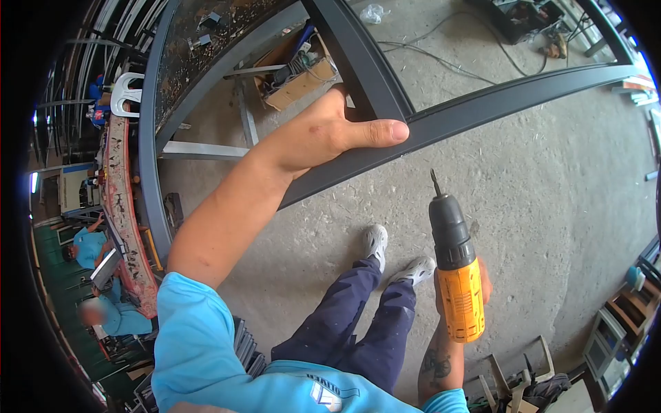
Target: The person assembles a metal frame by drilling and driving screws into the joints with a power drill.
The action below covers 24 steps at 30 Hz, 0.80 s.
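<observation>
We note the left hand [323,134] at upper centre of the frame, clasped over the dark metal frame [482,103] just where an upright bar meets the long cross bar. The thumb lies flat along the bar's face and the fingers are wrapped out of sight behind it.

The right hand [486,283], lower right of centre, is closed around the grip of a yellow and black drill [458,275]. Its bit [435,182] points up toward the cross bar, near it but apart.

We judge the frame stiff, large and awkward rather than heavy — hollow section, smooth coated faces, likely slippery. The joint gives the surest hold. The drill looks compact and dense, best held by its grip.

The concrete floor [551,206] lies below, with a cardboard box [296,72] of parts at upper centre.
</observation>
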{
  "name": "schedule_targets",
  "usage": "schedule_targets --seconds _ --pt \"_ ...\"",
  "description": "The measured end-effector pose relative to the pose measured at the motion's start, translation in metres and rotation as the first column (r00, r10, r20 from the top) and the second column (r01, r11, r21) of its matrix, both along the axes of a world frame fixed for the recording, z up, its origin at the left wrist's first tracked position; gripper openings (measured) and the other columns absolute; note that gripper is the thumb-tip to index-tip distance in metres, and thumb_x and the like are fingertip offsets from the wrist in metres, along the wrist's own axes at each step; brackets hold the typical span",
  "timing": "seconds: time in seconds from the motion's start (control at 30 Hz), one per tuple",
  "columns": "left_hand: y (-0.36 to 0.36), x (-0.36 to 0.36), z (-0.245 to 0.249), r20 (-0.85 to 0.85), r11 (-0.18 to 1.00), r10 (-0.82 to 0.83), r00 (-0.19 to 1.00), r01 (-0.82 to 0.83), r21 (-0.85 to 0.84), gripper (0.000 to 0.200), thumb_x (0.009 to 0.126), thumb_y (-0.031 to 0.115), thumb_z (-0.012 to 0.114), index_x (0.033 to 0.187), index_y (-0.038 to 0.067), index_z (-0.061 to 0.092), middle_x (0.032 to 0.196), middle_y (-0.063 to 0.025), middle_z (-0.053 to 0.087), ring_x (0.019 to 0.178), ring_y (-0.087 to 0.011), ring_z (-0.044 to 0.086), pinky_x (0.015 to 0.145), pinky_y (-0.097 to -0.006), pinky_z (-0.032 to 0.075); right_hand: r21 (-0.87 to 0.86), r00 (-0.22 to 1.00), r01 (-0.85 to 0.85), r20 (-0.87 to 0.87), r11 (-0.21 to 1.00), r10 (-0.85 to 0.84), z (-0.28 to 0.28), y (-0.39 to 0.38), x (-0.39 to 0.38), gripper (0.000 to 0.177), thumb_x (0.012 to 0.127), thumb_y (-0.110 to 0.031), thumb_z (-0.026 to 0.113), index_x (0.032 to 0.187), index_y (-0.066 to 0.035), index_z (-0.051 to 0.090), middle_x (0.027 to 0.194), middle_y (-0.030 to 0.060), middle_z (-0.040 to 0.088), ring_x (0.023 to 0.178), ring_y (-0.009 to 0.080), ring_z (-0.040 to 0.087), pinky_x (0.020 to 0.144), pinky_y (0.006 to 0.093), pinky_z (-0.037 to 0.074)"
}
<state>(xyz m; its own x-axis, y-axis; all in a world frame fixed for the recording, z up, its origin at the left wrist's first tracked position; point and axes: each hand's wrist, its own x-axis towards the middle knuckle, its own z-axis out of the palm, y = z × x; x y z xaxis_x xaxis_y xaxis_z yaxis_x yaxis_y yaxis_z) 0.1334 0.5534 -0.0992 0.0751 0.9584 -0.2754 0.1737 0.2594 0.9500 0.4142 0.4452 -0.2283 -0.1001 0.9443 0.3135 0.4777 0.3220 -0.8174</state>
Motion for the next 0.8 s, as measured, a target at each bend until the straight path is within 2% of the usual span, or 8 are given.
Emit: schedule_targets --seconds 0.17,0.3,0.4,0.57,0.63,0.7,0.73,0.8 --pt "0.001 0.003 0.004 0.054 0.997 0.081 0.995 -0.081 -0.012 0.034 0.078 0.030 0.076 0.092 0.002 0.062 0.086 -0.0080 0.062 0.080 -0.0131 0.059 0.068 -0.0227 0.046 -0.028 0.999 -0.015 -0.036 0.999 0.014 0.002 -0.013 0.024 0.034 0.070 -0.017 0.079 0.096 -0.003 0.063 0.089 0.0098 0.065 0.079 0.0219 0.064 0.071 0.0316 0.049" --pt "-0.003 -0.003 -0.003 0.051 0.988 0.154 0.987 -0.153 -0.017 0.049 0.077 0.032 0.076 0.103 -0.004 0.056 0.089 -0.0135 0.063 0.080 -0.0157 0.061 0.066 -0.0220 0.049 -0.113 1.000 -0.020 0.017 0.993 0.022 0.005 -0.025 0.033 0.032 0.071 -0.017 0.078 0.095 -0.003 0.063 0.088 0.0092 0.064 0.075 0.0211 0.063 0.069 0.0316 0.049" --pt "-0.004 0.004 0.003 -0.003 0.983 0.173 0.985 -0.172 -0.062 0.061 0.078 0.033 0.074 0.113 -0.009 0.047 0.095 -0.0161 0.061 0.086 -0.0175 0.060 0.076 -0.0240 0.049 -0.101 0.998 -0.023 0.061 0.995 0.029 0.009 -0.035 0.048 0.032 0.072 -0.019 0.078 0.094 -0.002 0.063 0.087 0.0090 0.064 0.074 0.0206 0.063 0.068 0.0314 0.048" --pt "-0.002 -0.002 -0.004 0.007 0.993 0.110 0.994 -0.110 -0.030 0.071 0.081 0.035 0.071 0.120 -0.013 0.037 0.110 -0.0201 0.054 0.107 -0.0221 0.051 0.095 -0.0296 0.039 -0.130 0.997 0.021 0.083 0.991 -0.010 0.020 -0.054 0.061 0.036 0.073 -0.025 0.078 0.095 -0.001 0.062 0.083 0.0085 0.063 0.072 0.0209 0.062 0.065 0.0301 0.047" --pt "-0.001 -0.002 0.005 0.085 0.991 0.090 0.992 -0.080 -0.110 0.087 0.080 0.043 0.070 0.133 -0.010 0.026 0.119 -0.0168 0.045 0.115 -0.0208 0.043 0.100 -0.0284 0.033 -0.118 0.996 0.035 0.087 0.992 -0.025 0.021 -0.065 0.071 0.037 0.073 -0.027 0.079 0.093 -0.001 0.062 0.082 0.0073 0.062 0.070 0.0197 0.061 0.064 0.0296 0.047" --pt "-0.002 -0.005 -0.006 -0.072 0.996 0.077 0.994 -0.080 -0.038 0.097 0.081 0.045 0.068 0.138 -0.011 0.015 0.129 -0.0222 0.035 0.125 -0.0284 0.034 0.106 -0.0342 0.027 -0.281 0.991 0.094 0.122 0.955 -0.062 0.030 -0.071 0.076 0.037 0.071 -0.024 0.077 0.096 0.000 0.065 0.083 0.0127 0.066 0.069 0.0262 0.065 0.064 0.0328 0.051" --pt "-0.001 -0.010 -0.010 -0.087 0.997 0.040 0.995 -0.045 -0.057 0.106 0.080 0.048 0.068 0.140 -0.012 0.004 0.136 -0.0263 0.026 0.132 -0.0340 0.024 0.110 -0.0375 0.021 -0.245 0.994 0.060 0.099 0.968 -0.037 0.033 -0.068 0.078 0.037 0.070 -0.023 0.078 0.096 0.000 0.065 0.084 0.0124 0.066 0.070 0.0258 0.065 0.065 0.0326 0.051" --pt "-0.001 -0.012 -0.013 -0.085 0.999 0.040 0.996 -0.042 -0.023 0.108 0.079 0.049 0.068 0.140 -0.013 0.004 0.137 -0.0269 0.026 0.133 -0.0345 0.024 0.110 -0.0376 0.020 -0.216 0.994 0.052 0.108 0.975 -0.029 0.038 -0.066 0.082 0.037 0.069 -0.022 0.078 0.096 0.000 0.065 0.084 0.0123 0.066 0.070 0.0258 0.065 0.064 0.0324 0.051"
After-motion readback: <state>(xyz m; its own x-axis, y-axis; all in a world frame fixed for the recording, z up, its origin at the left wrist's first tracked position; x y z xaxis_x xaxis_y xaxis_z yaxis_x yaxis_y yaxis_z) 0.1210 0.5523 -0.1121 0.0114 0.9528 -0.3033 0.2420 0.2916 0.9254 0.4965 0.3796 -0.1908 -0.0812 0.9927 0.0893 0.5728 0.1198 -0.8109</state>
